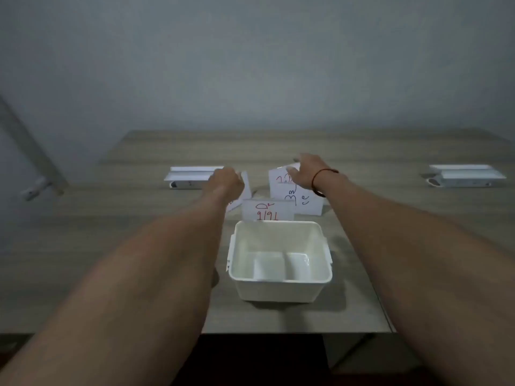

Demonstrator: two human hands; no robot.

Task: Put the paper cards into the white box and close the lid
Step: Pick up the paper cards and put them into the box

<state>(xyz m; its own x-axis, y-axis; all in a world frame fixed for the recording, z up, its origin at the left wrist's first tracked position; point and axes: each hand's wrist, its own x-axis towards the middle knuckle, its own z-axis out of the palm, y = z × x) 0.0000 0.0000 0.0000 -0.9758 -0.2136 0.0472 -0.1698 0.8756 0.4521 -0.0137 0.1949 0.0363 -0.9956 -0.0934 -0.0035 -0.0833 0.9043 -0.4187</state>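
The wooden surface carries the open white box, lidless and empty. Just behind the box stand the paper cards, marked in red and blue. The left hand is curled on the leftmost card beyond the box, the right hand spread over the tallest; whether either grips I cannot tell.

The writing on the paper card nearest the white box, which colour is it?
Red, on the paper card, in the head view.

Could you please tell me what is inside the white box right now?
The white box is open with no cards in it; only its bare moulded floor shows. The cards stand behind it on the table.
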